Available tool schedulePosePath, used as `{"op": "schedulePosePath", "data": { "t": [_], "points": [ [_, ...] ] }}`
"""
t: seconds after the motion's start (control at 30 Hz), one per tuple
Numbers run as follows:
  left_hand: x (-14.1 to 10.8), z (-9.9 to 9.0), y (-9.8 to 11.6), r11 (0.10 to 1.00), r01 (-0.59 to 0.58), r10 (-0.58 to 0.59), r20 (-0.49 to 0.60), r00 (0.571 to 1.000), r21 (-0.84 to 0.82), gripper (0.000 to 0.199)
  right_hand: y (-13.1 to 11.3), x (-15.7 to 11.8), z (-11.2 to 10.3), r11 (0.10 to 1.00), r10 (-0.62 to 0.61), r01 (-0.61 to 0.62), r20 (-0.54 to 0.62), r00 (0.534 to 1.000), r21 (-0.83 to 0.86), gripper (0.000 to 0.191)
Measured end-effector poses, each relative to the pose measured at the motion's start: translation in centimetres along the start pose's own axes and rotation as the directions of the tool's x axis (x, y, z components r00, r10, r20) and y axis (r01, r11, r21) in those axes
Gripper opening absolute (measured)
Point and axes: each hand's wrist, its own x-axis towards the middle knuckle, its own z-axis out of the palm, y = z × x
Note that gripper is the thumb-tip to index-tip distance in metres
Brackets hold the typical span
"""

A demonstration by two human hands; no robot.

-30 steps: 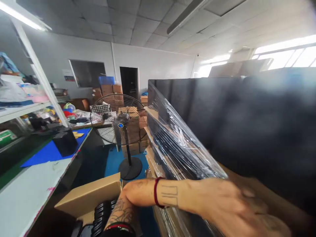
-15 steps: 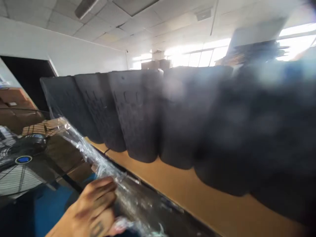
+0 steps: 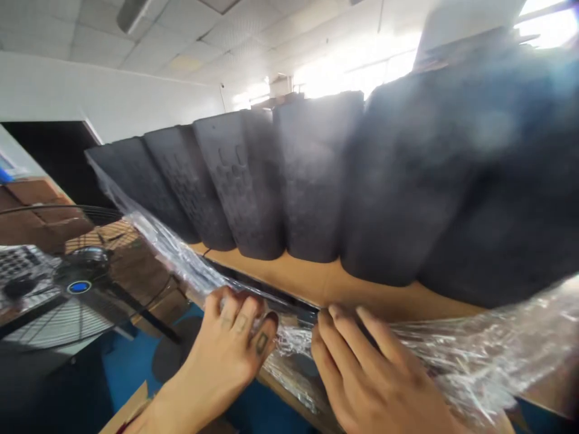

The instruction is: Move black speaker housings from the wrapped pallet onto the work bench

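Note:
A row of several dark grey textured tapered pieces [image 3: 312,181] stands on a brown cardboard sheet [image 3: 362,292] atop a stack. Clear plastic stretch wrap [image 3: 470,349] covers the stack's side below the sheet. My left hand [image 3: 228,343] has its fingers curled on the bunched edge of the wrap at the sheet's near rim. My right hand [image 3: 371,374] lies beside it, fingers pressed on the same wrap edge. The right end of the row is blurred.
A black standing fan [image 3: 76,283] with a blue hub sits at the lower left over a blue floor [image 3: 126,367]. Brown cartons [image 3: 31,211] are stacked behind it. A cardboard box corner [image 3: 129,413] shows at the bottom left.
The view has swung right, from the bench and fan to the wrapped stack. My right hand has come into view beside the left, and both now press on the wrap edge.

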Motion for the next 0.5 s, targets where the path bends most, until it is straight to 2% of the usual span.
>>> {"op": "schedulePosePath", "data": {
  "t": [0.1,0.2,0.27,0.33,0.5],
  "points": [
    [0.4,0.6,0.4,0.998,-0.022,0.024,0.021,1.0,-0.06,0.031,-1.5,-0.6,1.5,1.0,-0.002,0.003,-0.091,0.996,0.016,0.039],
    [0.2,2.1,0.6,0.991,-0.07,0.077,0.061,0.995,-0.113,0.032,-3.0,-1.8,2.9,0.997,0.079,-0.078,-0.11,0.991,0.012,0.025],
    [-0.3,3.5,0.5,0.989,-0.078,0.079,0.002,0.997,-0.126,0.039,-3.5,-1.8,3.5,0.989,0.146,-0.146,-0.048,0.988,0.013,0.018],
    [-0.9,4.8,0.2,0.98,-0.133,0.123,-0.076,0.99,-0.146,0.049,-3.4,-1.3,3.5,0.981,0.187,-0.188,0.022,0.982,0.041,0.018],
    [-0.9,6.5,-1.6,0.919,-0.322,0.268,-0.236,0.934,-0.229,0.051,-2.6,-0.7,2.5,0.927,0.225,-0.25,0.121,0.967,0.279,0.017]
  ]
}}
